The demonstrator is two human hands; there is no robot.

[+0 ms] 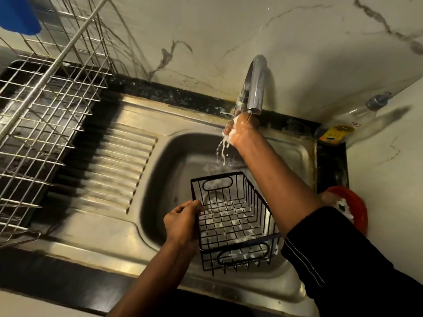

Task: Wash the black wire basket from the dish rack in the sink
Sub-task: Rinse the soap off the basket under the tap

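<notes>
The black wire basket point(231, 216) sits tilted in the steel sink point(160, 170), with white suds on its mesh floor. My left hand point(182, 223) grips the basket's left rim. My right hand point(240, 128) is raised directly under the chrome tap's point(255, 85) spout. Its fingers are curled and coated in foam, and water streams off it into the basin just beyond the basket. No object shows in that hand.
A steel wire dish rack point(45, 106) stands on the ribbed drainboard point(119, 165) at left, a blue item point(20, 14) on top. A red dish point(357, 209) with a soapy scrubber sits at the sink's right. A clear bottle point(357, 115) lies in the corner.
</notes>
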